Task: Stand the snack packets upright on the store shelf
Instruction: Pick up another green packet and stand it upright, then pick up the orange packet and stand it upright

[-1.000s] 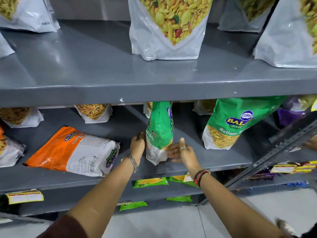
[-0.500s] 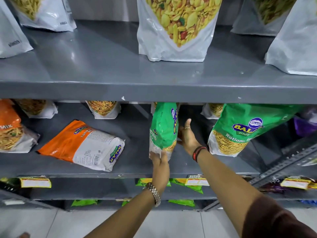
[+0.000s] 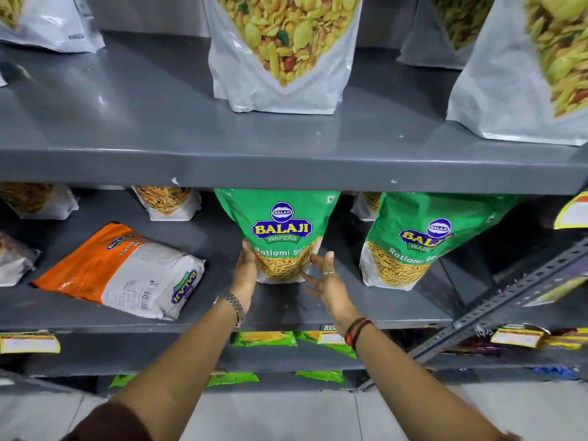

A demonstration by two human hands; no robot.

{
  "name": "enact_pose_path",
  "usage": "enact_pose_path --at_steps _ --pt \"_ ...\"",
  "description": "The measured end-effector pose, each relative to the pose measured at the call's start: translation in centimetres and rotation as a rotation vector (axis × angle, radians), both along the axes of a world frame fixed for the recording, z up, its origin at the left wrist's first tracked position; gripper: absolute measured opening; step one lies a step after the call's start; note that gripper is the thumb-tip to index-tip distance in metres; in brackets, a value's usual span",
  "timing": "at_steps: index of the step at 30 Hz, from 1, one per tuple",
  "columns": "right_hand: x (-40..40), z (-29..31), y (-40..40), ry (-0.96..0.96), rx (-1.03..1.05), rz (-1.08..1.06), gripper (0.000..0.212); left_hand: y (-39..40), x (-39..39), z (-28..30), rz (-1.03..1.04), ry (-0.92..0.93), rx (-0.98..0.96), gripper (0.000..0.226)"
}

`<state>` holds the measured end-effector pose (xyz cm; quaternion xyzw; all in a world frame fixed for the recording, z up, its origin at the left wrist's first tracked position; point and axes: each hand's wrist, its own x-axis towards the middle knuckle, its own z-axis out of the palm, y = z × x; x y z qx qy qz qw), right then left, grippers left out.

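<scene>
Two green packets stand on the middle shelf [image 3: 375, 308]. The first green packet [image 3: 280, 230] is in the centre, upright, with its printed front facing the camera and its long axis vertical; its top is hidden behind the edge of the upper shelf [image 3: 286, 167]. The second green packet [image 3: 423, 240] is to the right of it, also standing but leaning a little to the right. One orange packet [image 3: 124, 272] lies flat on the same shelf, to the left, with its long axis running from the back left to the front right and its white back side partly up. On the upper shelf at least four white pouches are standing; the middle white pouch [image 3: 280, 58] shows yellow snack mix.

Both arms reach forward and up to the first green packet. The left hand [image 3: 248, 268] presses on the lower left edge of this packet, palm towards it, fingers against the side. The right hand [image 3: 327, 281] is at the lower right edge, fingers spread and loose, with only the fingertips near or touching the packet; the grip of this hand is released. The left wrist has a metal bracelet [image 3: 231, 302], the right wrist a red and black band [image 3: 358, 331].
</scene>
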<state>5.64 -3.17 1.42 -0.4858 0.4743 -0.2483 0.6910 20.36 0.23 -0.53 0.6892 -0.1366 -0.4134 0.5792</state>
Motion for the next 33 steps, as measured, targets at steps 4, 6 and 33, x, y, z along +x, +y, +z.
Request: enact_pose_path --at_steps 4,6,33 --pt "-0.5 -1.2 0.2 0.147 0.03 -0.023 0.035 1.8 -0.4 -1.1 0.045 0.011 0.001 0.041" --pt "-0.1 -2.0 0.8 0.197 0.079 0.052 0.021 3.5 -0.1 -2.2 0.111 0.133 0.0 0.015" --pt "30.6 1.5 4.5 0.799 -0.356 0.522 0.026 19.0 22.8 -5.0 0.128 0.31 0.072 0.052"
